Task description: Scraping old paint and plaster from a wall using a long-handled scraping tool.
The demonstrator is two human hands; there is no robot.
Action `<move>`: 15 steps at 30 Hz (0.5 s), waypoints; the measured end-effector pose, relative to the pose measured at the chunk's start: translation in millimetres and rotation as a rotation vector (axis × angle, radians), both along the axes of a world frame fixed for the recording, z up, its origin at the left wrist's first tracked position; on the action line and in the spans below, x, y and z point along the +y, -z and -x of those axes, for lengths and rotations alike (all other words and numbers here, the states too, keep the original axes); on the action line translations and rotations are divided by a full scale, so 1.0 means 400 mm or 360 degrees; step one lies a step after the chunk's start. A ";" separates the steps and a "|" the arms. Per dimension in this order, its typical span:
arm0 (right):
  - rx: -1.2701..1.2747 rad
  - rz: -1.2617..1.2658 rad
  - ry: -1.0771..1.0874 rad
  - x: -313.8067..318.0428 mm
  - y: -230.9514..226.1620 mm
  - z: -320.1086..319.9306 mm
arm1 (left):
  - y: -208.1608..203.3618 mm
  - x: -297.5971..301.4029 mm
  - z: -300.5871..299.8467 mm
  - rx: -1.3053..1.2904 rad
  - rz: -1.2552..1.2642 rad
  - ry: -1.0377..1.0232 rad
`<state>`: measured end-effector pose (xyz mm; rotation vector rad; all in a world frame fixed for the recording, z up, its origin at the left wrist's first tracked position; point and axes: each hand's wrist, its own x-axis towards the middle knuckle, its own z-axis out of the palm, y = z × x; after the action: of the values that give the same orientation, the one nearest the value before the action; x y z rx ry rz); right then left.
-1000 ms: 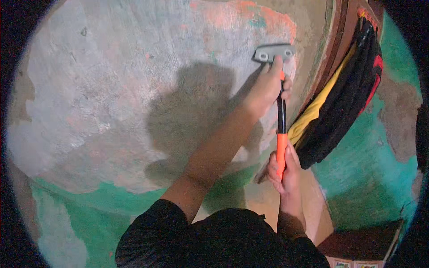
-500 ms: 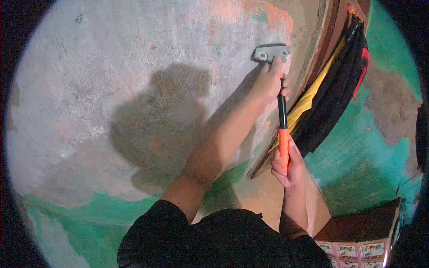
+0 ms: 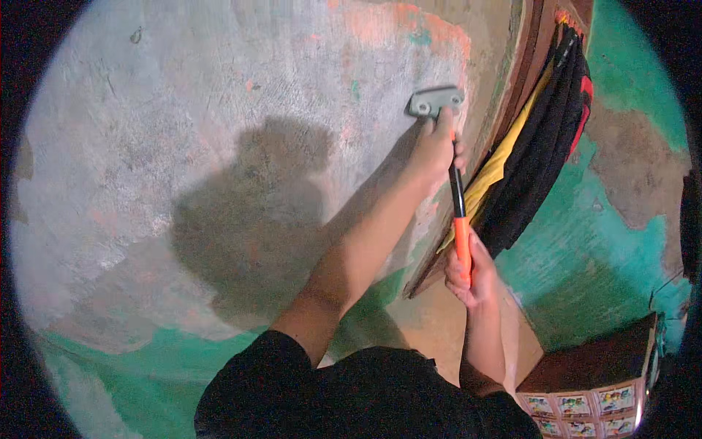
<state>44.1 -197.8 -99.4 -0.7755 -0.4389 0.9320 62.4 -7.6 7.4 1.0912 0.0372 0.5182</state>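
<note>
A long-handled scraper (image 3: 458,194) with a grey head, black shaft and orange grip is held up to the patchy, whitish wall (image 3: 219,80). My left hand (image 3: 434,152) is closed around its upper part, just below the head, one finger laid up against the grey head. Lower down, my right hand (image 3: 472,274) wraps the orange grip. The head lies at the wall, left of a brown wooden frame; its blade edge is too small to make out. Orange and green paint traces show around it.
Black, yellow and red clothes (image 3: 537,146) hang along the wooden frame (image 3: 504,110), close to the shaft's right side. Green, peeling wall (image 3: 563,256) lies beyond them. At the lower right stands a brown-topped piece (image 3: 585,369) with small pictures on its front.
The scraper head sits slightly lower and further left in the picture, and the view itself has shifted a little. Both hands keep their hold.
</note>
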 end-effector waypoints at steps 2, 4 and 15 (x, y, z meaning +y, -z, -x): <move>0.0013 -0.0071 -0.0064 -0.004 0.010 -0.008 | 0.013 -0.002 0.005 -0.0029 -0.0007 0.0046; 0.0071 -0.0061 -0.0077 -0.003 0.011 -0.020 | -0.005 0.001 -0.008 -0.0021 -0.0039 -0.0006; -0.0063 -0.0017 -0.0140 -0.002 0.055 -0.026 | 0.049 0.008 -0.001 0.0000 -0.0140 -0.0117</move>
<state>54.5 -198.6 -121.6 -0.7711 -0.5156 0.9972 62.9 -4.3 -12.3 1.1794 0.0553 0.5904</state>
